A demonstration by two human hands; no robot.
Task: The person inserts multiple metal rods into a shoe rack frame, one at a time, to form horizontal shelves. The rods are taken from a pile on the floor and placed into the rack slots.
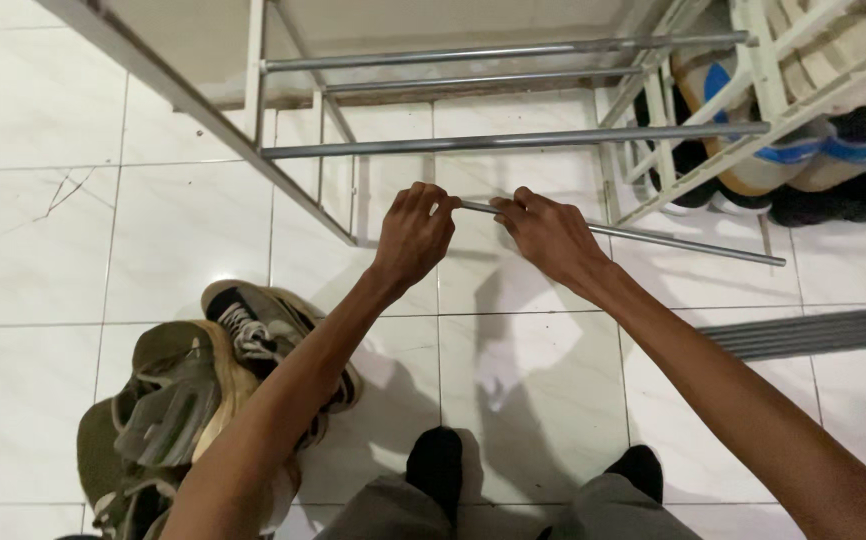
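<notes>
**Both hands on loose metal rod at half-built shoe rack**

Hands both closed on one thin metal rod. Left hand pinched the rod's near end, fingers curled tight around it. Right hand gripped just beside it, thumb on top. Rod ran off to the right, slightly downward, far end free above the white tiled floor, not seated in anything visible.

White rack frame stood just beyond the hands. Three rods already sat across it: an upper rod, a thinner one behind and a lower front rod. Second rack at right was tipped over, loaded with shoes and sandals.

Pile of sneakers and olive sandals lay on the floor at left, beside the left forearm. Bundle of spare rods lay at right, well apart from the hands. Feet in dark socks showed at bottom.

Step judged: fitting a rod into the frame, mid-assembly. Next move would call for lining the held end up with a socket on the frame's upright; which socket could not be told.
</notes>
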